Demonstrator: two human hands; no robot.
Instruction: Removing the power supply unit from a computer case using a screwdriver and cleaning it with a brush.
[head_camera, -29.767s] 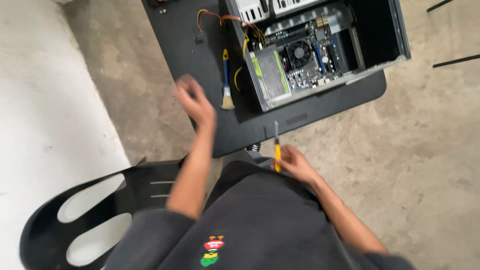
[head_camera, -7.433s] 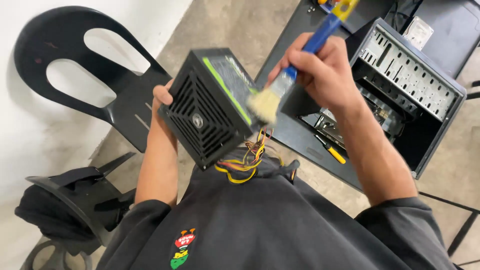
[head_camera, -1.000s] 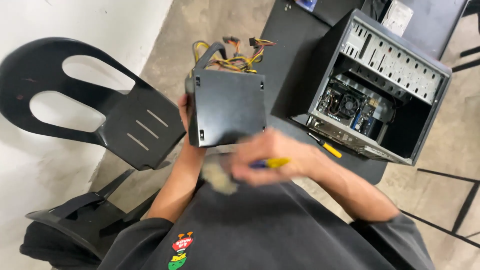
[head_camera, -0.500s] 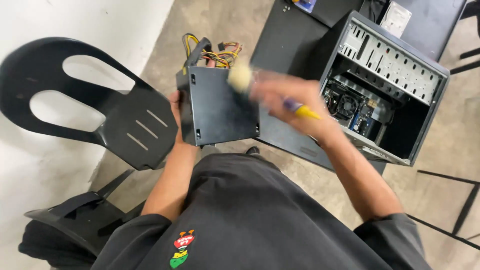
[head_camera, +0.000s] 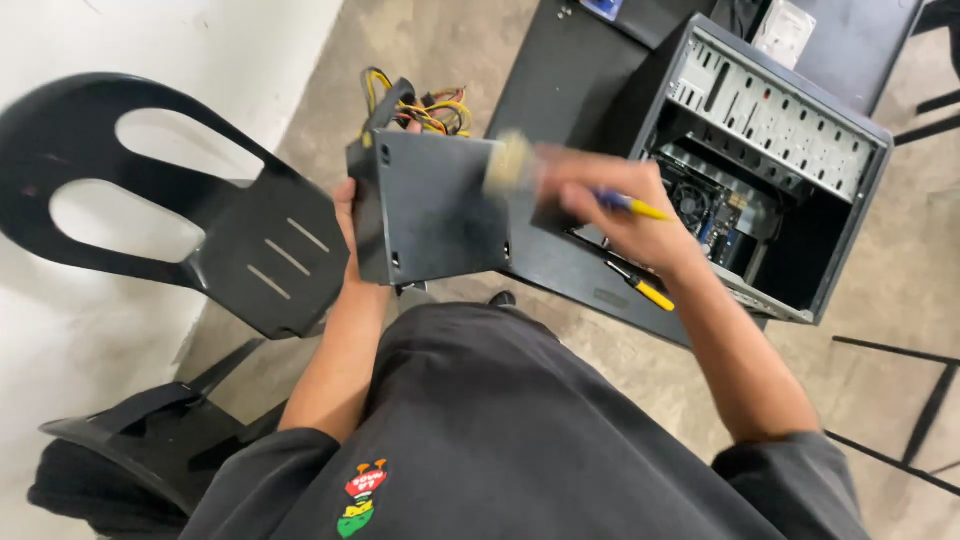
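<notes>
Black sheet metal fills the middle of the view: a boxy power supply unit (head_camera: 435, 210) is out of its computer and held up over the person's lap, with its bundle of yellow, red and black cables (head_camera: 425, 105) sprouting from its far end. The left hand (head_camera: 347, 215) is wrapped around the unit's left edge, fingers mostly hidden behind it, in a firm closed hold. The right hand (head_camera: 610, 205) is curled tight around the blue and yellow handle of a paintbrush (head_camera: 520, 165), whose pale bristles are blurred and lie against the unit's upper right corner, so a brushing stroke looks to be in hand.

To the right of the unit stands the open computer case (head_camera: 760, 160) on a dark table (head_camera: 560, 90), its side panel off and the motherboard (head_camera: 705, 205) showing inside. A yellow-handled screwdriver (head_camera: 640, 288) lies on the table just in front of the case, right of the unit. To the left of the unit sits a black plastic chair (head_camera: 200, 220).

As a judgement: the removal of the unit from the case is done, and the flat face toward the camera looks fairly free of dust. Whether the other faces and the fan grille are clean cannot be told. Refitting the unit in the case and closing the case are not yet done
</notes>
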